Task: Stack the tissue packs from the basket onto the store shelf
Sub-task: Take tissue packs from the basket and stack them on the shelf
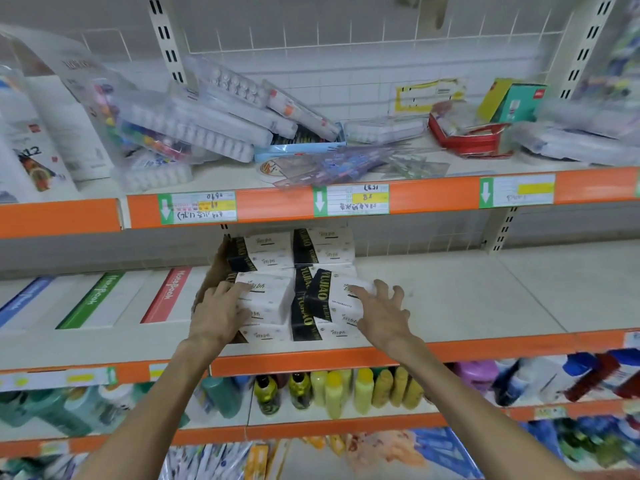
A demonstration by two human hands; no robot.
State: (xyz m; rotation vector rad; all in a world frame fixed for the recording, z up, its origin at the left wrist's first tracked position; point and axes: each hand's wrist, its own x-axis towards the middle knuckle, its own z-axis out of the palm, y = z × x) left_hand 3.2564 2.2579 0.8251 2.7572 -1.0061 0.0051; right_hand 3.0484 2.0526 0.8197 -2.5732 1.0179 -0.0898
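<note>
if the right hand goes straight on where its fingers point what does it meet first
The right hand points forward-left at the tilted white tissue pack with a black band; that comes first. Its fingertips may already touch it; depth is unclear.

The tissue packs (273, 303) wear smooth, faintly glossy white plastic film with black bands. They sit on a shelf (467, 292) of matt cream painted metal. Above the packs lie clear shiny plastic cases (194, 129); below, glossy plastic bottles (363, 389).
</note>
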